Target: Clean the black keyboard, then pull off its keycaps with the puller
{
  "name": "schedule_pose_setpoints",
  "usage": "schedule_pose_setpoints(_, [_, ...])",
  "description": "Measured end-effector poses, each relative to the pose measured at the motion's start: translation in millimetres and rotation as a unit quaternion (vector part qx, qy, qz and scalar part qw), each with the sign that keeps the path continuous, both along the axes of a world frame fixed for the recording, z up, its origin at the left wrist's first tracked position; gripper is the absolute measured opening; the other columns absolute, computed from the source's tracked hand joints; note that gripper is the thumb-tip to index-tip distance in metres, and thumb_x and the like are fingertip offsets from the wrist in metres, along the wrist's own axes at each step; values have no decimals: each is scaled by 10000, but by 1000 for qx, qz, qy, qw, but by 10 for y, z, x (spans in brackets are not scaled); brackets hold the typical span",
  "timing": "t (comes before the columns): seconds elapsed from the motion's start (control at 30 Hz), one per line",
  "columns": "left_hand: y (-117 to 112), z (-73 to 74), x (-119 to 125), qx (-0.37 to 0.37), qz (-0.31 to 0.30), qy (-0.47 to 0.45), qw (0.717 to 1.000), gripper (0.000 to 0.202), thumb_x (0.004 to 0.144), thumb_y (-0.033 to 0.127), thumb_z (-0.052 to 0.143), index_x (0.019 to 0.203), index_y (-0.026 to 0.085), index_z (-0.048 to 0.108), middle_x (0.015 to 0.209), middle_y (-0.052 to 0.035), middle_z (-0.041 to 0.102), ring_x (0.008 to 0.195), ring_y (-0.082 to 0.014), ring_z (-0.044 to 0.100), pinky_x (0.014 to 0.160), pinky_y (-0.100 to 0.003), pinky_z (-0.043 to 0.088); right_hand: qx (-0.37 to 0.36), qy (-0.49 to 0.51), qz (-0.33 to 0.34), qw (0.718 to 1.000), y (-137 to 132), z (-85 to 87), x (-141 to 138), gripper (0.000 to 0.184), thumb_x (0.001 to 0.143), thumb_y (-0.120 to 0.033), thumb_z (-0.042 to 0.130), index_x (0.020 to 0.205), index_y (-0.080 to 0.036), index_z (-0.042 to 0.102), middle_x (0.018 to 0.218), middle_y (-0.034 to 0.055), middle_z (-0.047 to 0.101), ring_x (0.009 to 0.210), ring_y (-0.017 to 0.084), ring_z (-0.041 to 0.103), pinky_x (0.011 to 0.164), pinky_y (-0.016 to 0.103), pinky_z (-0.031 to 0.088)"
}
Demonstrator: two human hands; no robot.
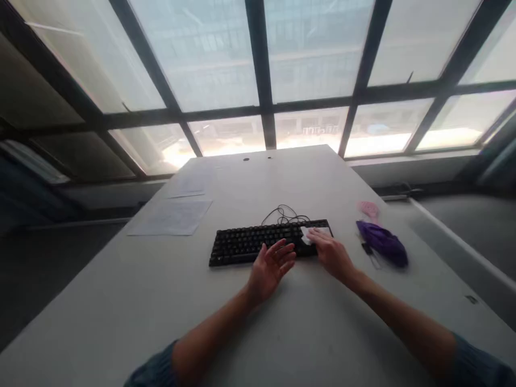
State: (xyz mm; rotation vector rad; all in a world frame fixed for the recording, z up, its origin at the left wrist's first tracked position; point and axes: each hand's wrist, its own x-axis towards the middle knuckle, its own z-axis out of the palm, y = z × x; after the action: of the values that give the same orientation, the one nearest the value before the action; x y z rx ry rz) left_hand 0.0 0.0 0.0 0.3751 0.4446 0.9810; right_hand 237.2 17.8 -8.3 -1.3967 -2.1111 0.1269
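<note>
A black keyboard (250, 243) lies across the middle of a white table (121, 301), its cable coiled just behind it. My right hand (332, 255) presses a white wipe (312, 234) onto the keyboard's right end, fingers closed over it. Just left of it, my left hand (272, 266) hovers at the keyboard's front edge. Its palm is turned up and its fingers are spread, holding nothing.
A purple cloth or pouch (382, 244) and a small pink object (367, 208) lie to the right of the keyboard. Sheets of paper (171, 217) rest at the far left. Large windows stand beyond the table's far edge.
</note>
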Motion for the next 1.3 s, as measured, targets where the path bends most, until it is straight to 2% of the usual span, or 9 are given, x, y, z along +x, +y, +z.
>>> schedule_pose_setpoints(0.17, [4, -89, 1, -28, -10, -41, 999, 604, 989, 561, 354, 1334, 111, 562, 1421, -178, 536, 1247, -295, 562, 1082, -437, 384, 0, -14, 20, 1000, 22, -68, -154, 432, 910, -33, 441, 1231, -202, 674, 1373, 87, 601, 1323, 255, 517, 1087, 441, 446])
schedule_pose_setpoints(0.4, [50, -143, 21, -54, -8, -50, 997, 609, 980, 565, 374, 1342, 106, 544, 1464, -187, 486, 1349, -317, 467, 1104, -431, 378, -10, -8, 48, 999, -191, -17, 4, 393, 906, -55, 474, 1181, -225, 696, 1296, 76, 659, 1251, 239, 587, 1056, 411, 483])
schedule_pose_setpoints(0.47, [57, -151, 26, -54, -11, -48, 997, 611, 976, 566, 386, 1335, 98, 547, 1465, -193, 482, 1351, -318, 466, 1100, -420, 387, -8, 3, 32, 999, -186, 31, 59, 362, 916, -76, 479, 1151, -236, 703, 1267, 65, 678, 1227, 232, 606, 1028, 393, 505])
schedule_pose_setpoints(0.67, [42, -131, 29, -55, -16, -38, 998, 603, 971, 574, 395, 1297, 103, 583, 1432, -185, 521, 1329, -306, 494, 1088, -400, 402, 32, 34, -87, 995, 23, 153, 161, 351, 920, -85, 455, 1145, -207, 696, 1281, 84, 667, 1270, 244, 570, 1063, 404, 471])
schedule_pose_setpoints(0.77, [34, -113, 27, -60, -20, -43, 997, 607, 971, 578, 388, 1290, 103, 591, 1428, -186, 526, 1322, -306, 501, 1084, -404, 400, -1, 0, -86, 996, 62, 113, 162, 339, 897, -76, 468, 1106, -189, 711, 1318, 106, 640, 1288, 271, 551, 1070, 441, 460])
schedule_pose_setpoints(0.9, [29, -102, 26, -56, -40, -47, 997, 616, 963, 584, 402, 1289, 99, 596, 1400, -191, 550, 1308, -308, 515, 1091, -404, 386, -29, -21, -67, 997, -57, 25, 140, 316, 886, -80, 480, 1068, -193, 712, 1333, 94, 631, 1303, 272, 534, 1071, 450, 457])
schedule_pose_setpoints(1.1, [12, -90, 21, -45, -67, -24, 996, 461, 984, 446, 455, 1275, 125, 613, 1338, -152, 611, 1219, -252, 590, 1091, -372, 381, -45, -9, -31, 998, -268, 132, 111, 301, 907, -102, 473, 1079, -214, 694, 1272, 79, 670, 1239, 246, 586, 1027, 411, 491])
schedule_pose_setpoints(1.2, [-2, -96, 21, -38, -67, -13, 997, 394, 987, 364, 469, 1266, 130, 620, 1326, -132, 625, 1180, -228, 615, 1091, -353, 381, -20, 2, -33, 999, -244, 204, 83, 299, 923, -107, 460, 1090, -213, 684, 1266, 75, 673, 1257, 238, 569, 1044, 401, 479])
schedule_pose_setpoints(1.3, [-18, -107, 23, -24, -61, 4, 998, 356, 974, 294, 494, 1271, 142, 616, 1316, -120, 634, 1156, -215, 628, 1090, -349, 383, 8, -10, -47, 999, -155, 187, 74, 304, 932, -103, 446, 1093, -205, 683, 1326, 78, 635, 1309, 250, 517, 1088, 426, 436])
